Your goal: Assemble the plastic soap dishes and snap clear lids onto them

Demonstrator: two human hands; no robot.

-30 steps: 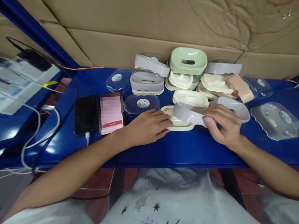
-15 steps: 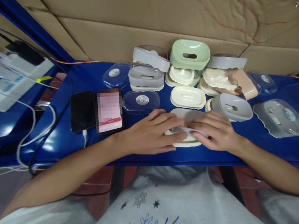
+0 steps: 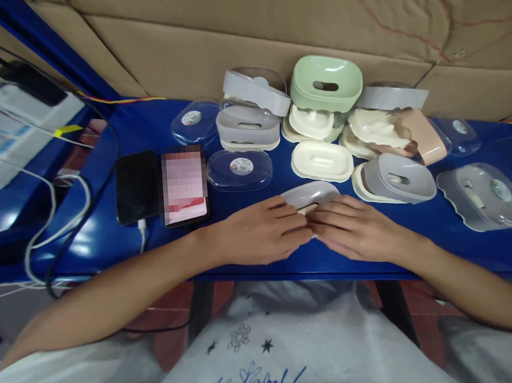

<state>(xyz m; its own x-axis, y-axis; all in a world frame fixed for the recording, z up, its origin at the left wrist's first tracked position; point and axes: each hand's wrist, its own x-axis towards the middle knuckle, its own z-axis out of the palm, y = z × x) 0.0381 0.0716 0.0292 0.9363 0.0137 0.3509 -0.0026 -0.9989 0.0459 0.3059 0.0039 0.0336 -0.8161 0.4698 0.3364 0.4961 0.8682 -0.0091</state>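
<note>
Two hands lie flat, palms down, on a grey soap dish (image 3: 310,195) near the front edge of the blue table (image 3: 260,255). The left hand (image 3: 263,235) covers the dish's near left part with fingers stretched to the right; the right hand (image 3: 354,229) covers its near right part with fingers stretched to the left. Their fingertips meet over the middle of the dish, and neither hand is curled shut. Only the far rim of the dish and a slit in its top show past the fingers.

Just beyond the dish sits a cream tray (image 3: 322,160). To its right stands another grey dish (image 3: 396,177) on a cream base, and farther right lies a clear lid (image 3: 484,196). A second clear lid (image 3: 239,170) with a round sticker lies to the left of the cream tray. At the far side, against the cardboard wall (image 3: 247,47), more dishes are piled up, with a green dish (image 3: 325,84) on top and a pink one (image 3: 426,135) to the right.

Left of the hands lie two phones side by side: a dark phone (image 3: 136,186) with a white cable (image 3: 58,226) plugged in, and a phone with a lit screen (image 3: 184,184).
</note>
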